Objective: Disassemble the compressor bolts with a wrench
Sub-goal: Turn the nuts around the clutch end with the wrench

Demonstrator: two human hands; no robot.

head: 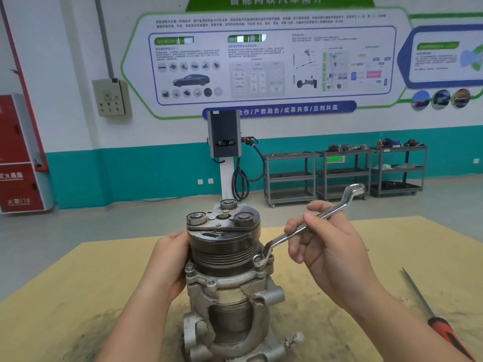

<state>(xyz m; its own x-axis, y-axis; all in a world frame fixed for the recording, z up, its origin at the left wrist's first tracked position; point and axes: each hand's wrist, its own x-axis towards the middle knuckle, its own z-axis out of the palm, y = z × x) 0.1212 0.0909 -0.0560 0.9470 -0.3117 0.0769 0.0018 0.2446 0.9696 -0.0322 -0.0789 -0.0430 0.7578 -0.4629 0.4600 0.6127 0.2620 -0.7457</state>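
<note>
The compressor [224, 270] stands upright on the yellow table [65, 309] in front of me, and my left hand [167, 267] wraps around its left side, steadying it. My right hand [332, 246] grips the wrench [308, 223] mid-shaft, fingers curled around it, its lower ring seated on a bolt [258, 260] at the compressor's right flange. A red-handled screwdriver [431, 312] lies on the table to my right.

Between the hands a dull, grimy cast-metal compressor [224, 270]; the right hand's [337, 257] wrench [308, 226] is glossy polished steel.
</note>
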